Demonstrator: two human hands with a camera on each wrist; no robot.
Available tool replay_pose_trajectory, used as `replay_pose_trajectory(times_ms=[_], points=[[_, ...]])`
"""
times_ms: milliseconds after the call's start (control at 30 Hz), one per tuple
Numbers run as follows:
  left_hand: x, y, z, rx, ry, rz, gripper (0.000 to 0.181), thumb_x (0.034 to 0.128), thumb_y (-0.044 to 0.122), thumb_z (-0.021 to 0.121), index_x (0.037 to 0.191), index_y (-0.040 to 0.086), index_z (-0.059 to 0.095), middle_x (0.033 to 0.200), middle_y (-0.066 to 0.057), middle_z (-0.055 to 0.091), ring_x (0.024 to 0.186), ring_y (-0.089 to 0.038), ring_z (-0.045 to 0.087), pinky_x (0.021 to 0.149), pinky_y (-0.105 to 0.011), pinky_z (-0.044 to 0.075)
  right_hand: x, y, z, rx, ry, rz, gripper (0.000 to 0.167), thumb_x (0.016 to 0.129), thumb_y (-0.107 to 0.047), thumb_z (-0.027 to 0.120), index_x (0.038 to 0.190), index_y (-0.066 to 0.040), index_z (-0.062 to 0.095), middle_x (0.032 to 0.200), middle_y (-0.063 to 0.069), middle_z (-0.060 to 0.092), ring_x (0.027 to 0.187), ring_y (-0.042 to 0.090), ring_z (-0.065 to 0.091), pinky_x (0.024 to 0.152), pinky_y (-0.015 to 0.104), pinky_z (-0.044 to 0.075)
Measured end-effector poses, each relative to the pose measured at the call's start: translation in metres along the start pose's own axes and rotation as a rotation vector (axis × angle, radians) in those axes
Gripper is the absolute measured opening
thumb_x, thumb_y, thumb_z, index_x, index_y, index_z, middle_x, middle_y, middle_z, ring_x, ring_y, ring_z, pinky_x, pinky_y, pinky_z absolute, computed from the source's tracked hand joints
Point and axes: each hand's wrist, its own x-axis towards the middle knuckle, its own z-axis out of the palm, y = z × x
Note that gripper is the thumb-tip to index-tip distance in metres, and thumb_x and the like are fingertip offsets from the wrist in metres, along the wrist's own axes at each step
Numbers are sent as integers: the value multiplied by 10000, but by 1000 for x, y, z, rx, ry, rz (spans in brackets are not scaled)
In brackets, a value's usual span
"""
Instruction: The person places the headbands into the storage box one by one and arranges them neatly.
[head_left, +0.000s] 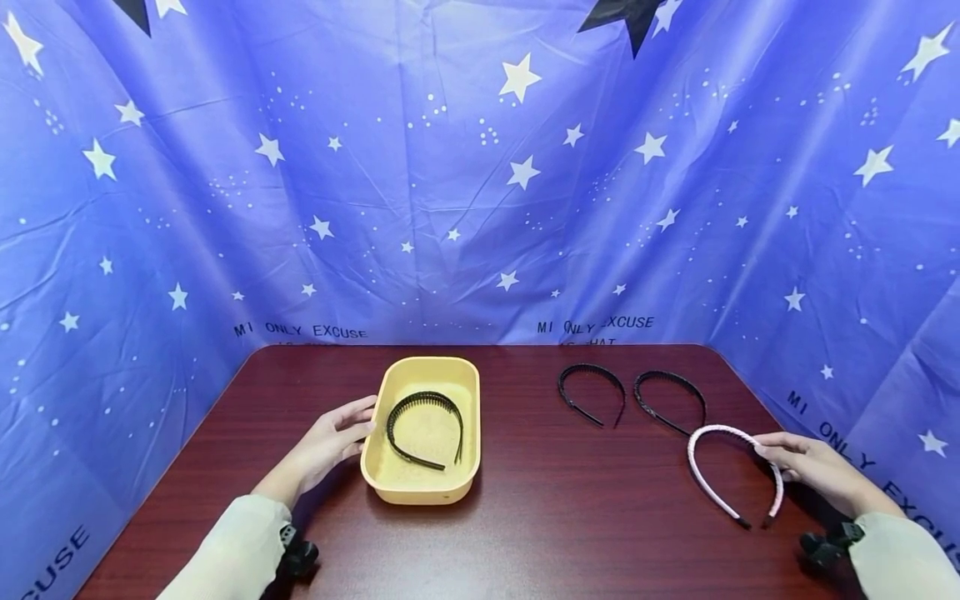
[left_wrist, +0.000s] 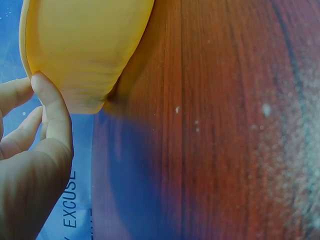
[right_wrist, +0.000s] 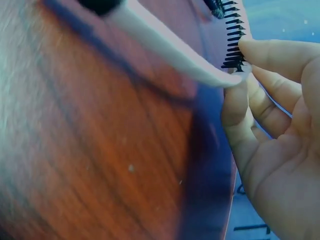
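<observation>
Here, your right hand (head_left: 821, 472) pinches a pink headband (head_left: 723, 429) over the worktop (head_left: 555, 517)'s right side, near two black headbands (head_left: 667, 374); your left hand (head_left: 328, 440), grip apart, touches a yellow tub (head_left: 420, 495) holding another black headband (head_left: 424, 395).

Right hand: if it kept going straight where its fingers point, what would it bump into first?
Beyond the pink headband it already holds, the right hand would probably meet the closest black headband first. It might pass above instead, since its height is hard to judge here.
</observation>
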Motion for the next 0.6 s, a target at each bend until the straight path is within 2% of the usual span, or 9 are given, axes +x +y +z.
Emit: replay_pose_trajectory(times_ms=[100, 200, 433, 600], points=[[0, -1, 0, 0, -2, 3, 617, 1001, 38, 578, 1540, -46, 289, 1452, -308, 410, 1135, -216, 605, 929, -357, 540, 3, -6, 2, 23, -20, -20, 185, 1022, -133, 570, 1148, -162, 703, 955, -42, 651, 848, 57, 607, 709, 278, 562], [-1, 0, 0, 0, -4, 5, 619, 1000, 41, 580, 1540, -46, 290, 1453, -311, 409, 1137, -219, 604, 930, -358, 540, 6, -11, 4, 15, -40, -48, 193, 1023, -124, 565, 1176, -99, 681, 958, -24, 648, 859, 52, 605, 713, 277, 563], [-2, 3, 1, 8, -12, 14, 627, 1004, 45, 576, 1538, -70, 267, 1453, -334, 394, 1130, -214, 610, 919, -346, 544, 13, -24, 9, -26, -30, -44, 298, 1025, -174, 577, 1225, 44, 615, 978, -13, 646, 858, 82, 599, 712, 284, 555], [-3, 1, 0, -2, -15, 19, 634, 1004, 53, 580, 1539, -69, 263, 1451, -331, 395, 1132, -211, 608, 921, -345, 543, 18, -32, 15, -33, -32, -84, 280, 1021, -159, 579, 1216, 40, 613, 980, -4, 633, 859, 83, 593, 702, 281, 550]])
